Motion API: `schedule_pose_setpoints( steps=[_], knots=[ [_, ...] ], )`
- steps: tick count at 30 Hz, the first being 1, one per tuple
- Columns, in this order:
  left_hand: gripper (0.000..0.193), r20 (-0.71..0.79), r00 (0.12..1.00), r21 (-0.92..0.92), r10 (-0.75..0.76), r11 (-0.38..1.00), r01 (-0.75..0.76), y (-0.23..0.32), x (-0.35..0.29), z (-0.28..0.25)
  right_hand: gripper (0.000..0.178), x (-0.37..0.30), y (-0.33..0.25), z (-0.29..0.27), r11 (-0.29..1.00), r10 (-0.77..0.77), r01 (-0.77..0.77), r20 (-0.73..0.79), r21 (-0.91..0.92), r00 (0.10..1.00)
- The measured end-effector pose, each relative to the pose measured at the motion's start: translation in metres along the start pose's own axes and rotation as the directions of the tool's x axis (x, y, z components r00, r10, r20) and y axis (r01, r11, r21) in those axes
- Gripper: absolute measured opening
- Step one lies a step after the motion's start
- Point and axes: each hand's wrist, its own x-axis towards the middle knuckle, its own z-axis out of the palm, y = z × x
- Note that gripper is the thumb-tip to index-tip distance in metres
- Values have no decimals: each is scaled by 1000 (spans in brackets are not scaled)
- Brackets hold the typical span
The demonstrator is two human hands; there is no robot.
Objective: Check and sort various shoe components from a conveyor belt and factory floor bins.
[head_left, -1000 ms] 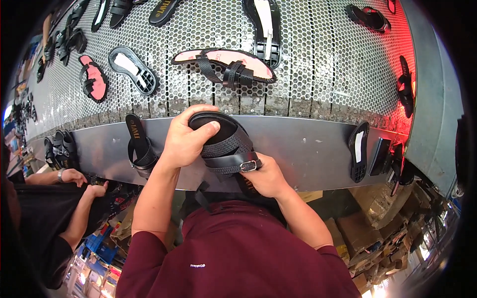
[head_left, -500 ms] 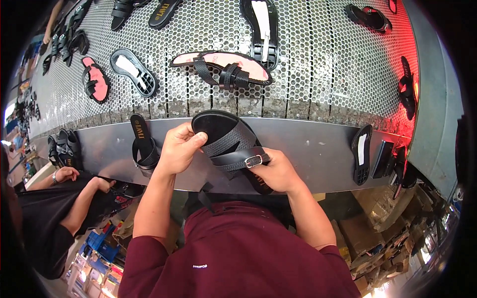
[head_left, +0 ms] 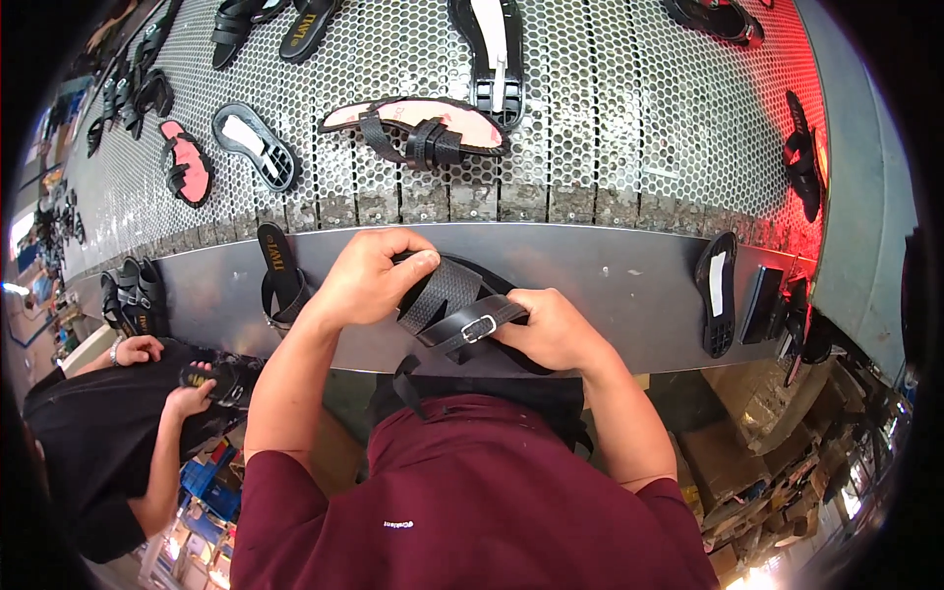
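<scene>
Between my hands, over the metal ledge, is a black sandal [head_left: 444, 298] with textured crossing straps and a silver buckle. My left hand [head_left: 372, 280] grips its toe end, thumb on top near the strap edge. At the heel end, my right hand [head_left: 553, 329] is closed round the sandal beside the buckled strap, hiding that part of the sole. Just beyond, on the perforated conveyor, a black upper with a pink underside [head_left: 423, 130] lies on its side. A black sole [head_left: 489, 59] with a white strip rests behind it.
On the steel ledge [head_left: 619, 295] are a sandal [head_left: 280, 275] to the left and a black sole [head_left: 718, 295] to the right. More shoe parts lie on the conveyor [head_left: 590, 108]. A red-lit opening stands at right. At left, a co-worker's hand [head_left: 192, 393] holds a sandal.
The sandal has tilted in my hands, and my left hand now covers more of its toe. Pieces on the conveyor appear shifted left and up. The co-worker's hand has lifted a sandal into view.
</scene>
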Motion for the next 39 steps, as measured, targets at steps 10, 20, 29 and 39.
schedule_pose_setpoints(
  steps=[10,20,29,39],
  knots=[
    [24,-541,775,393,326,913,-109,-48,-17,47,36,-34,40,-27,965,248,-261,-232,-28,941],
    [59,242,808,642,537,536,-548,38,19,138,44,-47,51,-28,993,-25,-14,-322,-119,946],
    [62,233,794,513,562,622,-591,47,26,133,73,-61,70,-43,709,-347,-30,-385,-705,855],
    [64,249,837,446,488,709,-546,68,26,114,65,-69,63,-54,990,-129,141,-304,18,944]
  ],
)
